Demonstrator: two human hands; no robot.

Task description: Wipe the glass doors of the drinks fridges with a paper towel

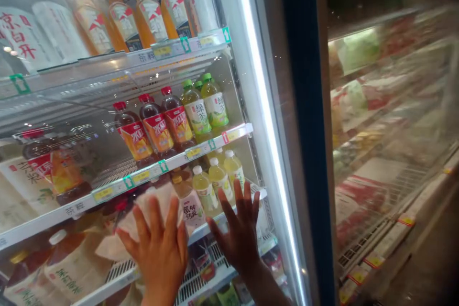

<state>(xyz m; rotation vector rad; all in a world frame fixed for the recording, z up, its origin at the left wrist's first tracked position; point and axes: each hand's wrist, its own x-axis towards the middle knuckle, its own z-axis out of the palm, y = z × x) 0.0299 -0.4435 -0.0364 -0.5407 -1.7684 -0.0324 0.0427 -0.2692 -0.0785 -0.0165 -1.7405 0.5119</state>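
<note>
At seven o'clock of the view, the left hand (159,248) is spread wide, palm away, over a pale sheet (145,197) lying at eight o'clock. At six o'clock, the right hand (242,236) shows splayed fingers; white-capped yellow bottles (217,178) stand at its eleven o'clock.

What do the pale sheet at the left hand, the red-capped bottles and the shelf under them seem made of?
Pale sheet: matte, perhaps cloth or paper; its irregular edge leaves both open.
Red-capped bottles: probably glossy clear plastic, with highlights and dark drink showing through.
Shelf: likely coated metal wire, judging by its pale parallel bars.
</note>
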